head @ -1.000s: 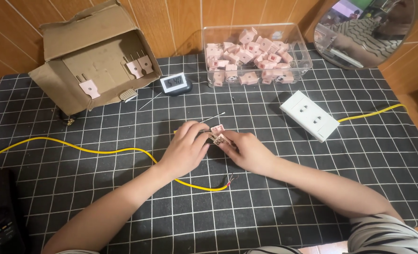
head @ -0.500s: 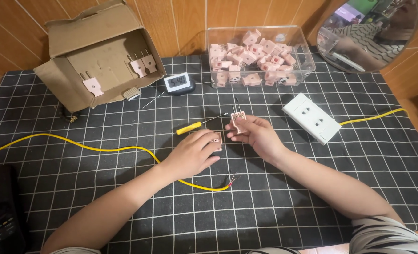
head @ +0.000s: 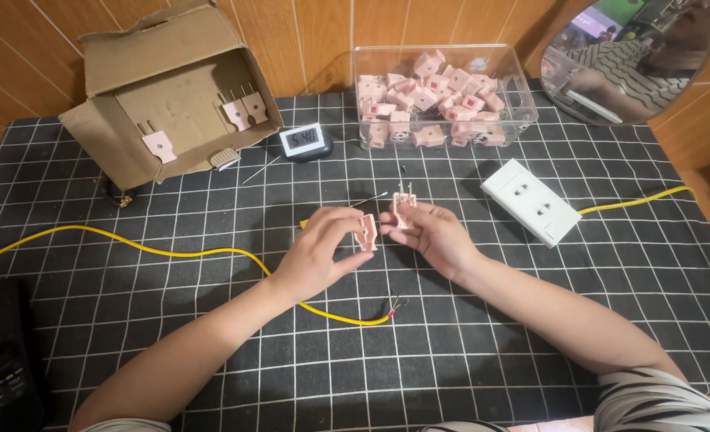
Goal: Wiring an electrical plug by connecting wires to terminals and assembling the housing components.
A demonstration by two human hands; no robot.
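With both forearms reaching in from the bottom edge over the black grid mat (head: 531,320), I hold my hands raised just above it, near its middle. My left hand (head: 319,252) curls inward, thumb and fingertips pinching a pink plug half (head: 367,232) upright. My right hand (head: 431,236) pinches the other pink plug piece (head: 404,210), its two metal prongs pointing up. The two pieces sit just beside each other, slightly apart. A yellow cable (head: 171,252) runs beneath my left wrist, and a white socket (head: 531,200) lies to my right.
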